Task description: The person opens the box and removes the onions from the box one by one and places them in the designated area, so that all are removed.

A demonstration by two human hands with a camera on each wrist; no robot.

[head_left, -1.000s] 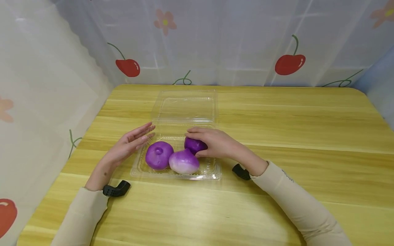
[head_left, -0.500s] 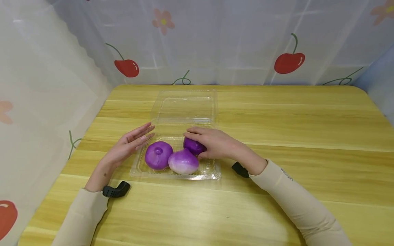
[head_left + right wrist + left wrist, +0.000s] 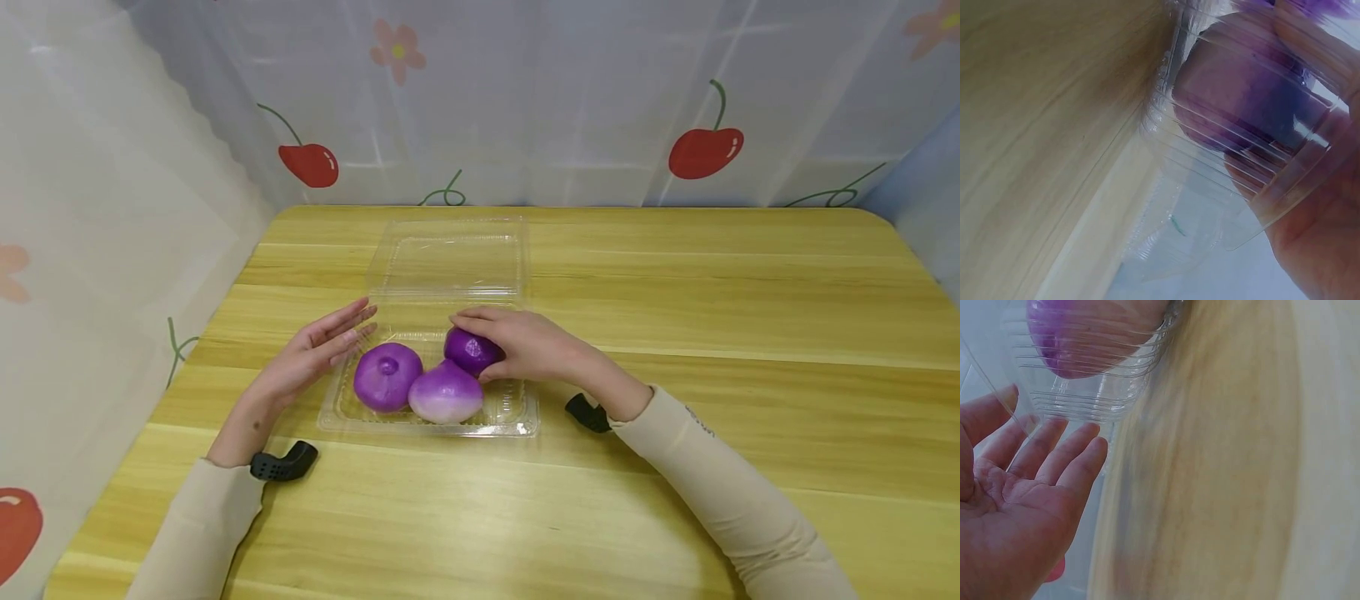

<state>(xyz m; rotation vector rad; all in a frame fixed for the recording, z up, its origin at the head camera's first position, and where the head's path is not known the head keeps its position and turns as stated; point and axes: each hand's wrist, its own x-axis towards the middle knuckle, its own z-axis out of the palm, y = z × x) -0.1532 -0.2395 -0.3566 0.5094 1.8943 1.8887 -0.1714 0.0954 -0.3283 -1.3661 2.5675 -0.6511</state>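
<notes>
A clear plastic clamshell box (image 3: 427,431) lies on the table with its lid folded back. Inside it, a round purple onion (image 3: 387,377) sits at the left, knob upward, and a purple-and-white onion (image 3: 446,396) leans beside it. Behind these is a darker purple onion (image 3: 471,352), which my right hand (image 3: 536,346) grips from the right, fingers over its far side and thumb in front. The right wrist view shows that onion (image 3: 1241,81) through the ribbed box wall. My left hand (image 3: 315,350) has its fingers extended at the box's left wall, fingertips (image 3: 1088,428) right by the ribs.
The lid (image 3: 453,258) extends toward the back of the wooden table (image 3: 712,333). A curtain (image 3: 555,100) printed with cherries and flowers hangs behind the table and along its left side. Black wrist straps (image 3: 285,462) sit at both sleeve cuffs.
The darker onion in my right hand has shifted slightly left and shows more of its surface. The two other onions barely move. My left hand stays where it was.
</notes>
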